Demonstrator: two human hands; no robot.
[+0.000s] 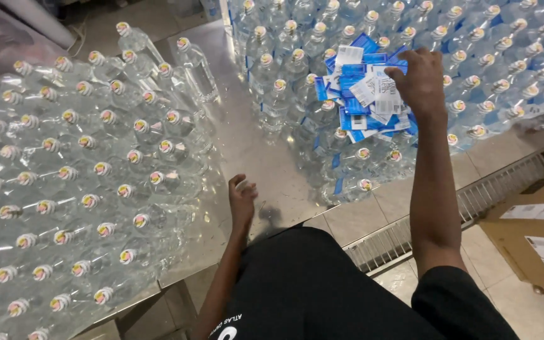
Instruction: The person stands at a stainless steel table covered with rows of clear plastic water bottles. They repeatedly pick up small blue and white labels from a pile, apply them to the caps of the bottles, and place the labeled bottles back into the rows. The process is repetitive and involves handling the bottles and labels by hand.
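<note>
One camera, worn on the head

It looks straight down, close over the shiny worktop (266, 170) and many bottles (83, 164).

This is a water bottling or packing plant, at the labelling stage. Clear plastic bottles (83, 182) with sealed caps stand massed in tight rows across a bare stainless steel table (266, 170), and a second block of the same bottles (473, 63) fills the far side. A loose heap of blue and white paper labels (363, 94) lies on top of those bottles. The floor is of pale tiles (360, 217) with a long metal drain grate (473, 201) running through it, as in a wet production room. Brown cardboard cartons (530, 239) with shipping stickers sit on the floor beside the grate.
</note>
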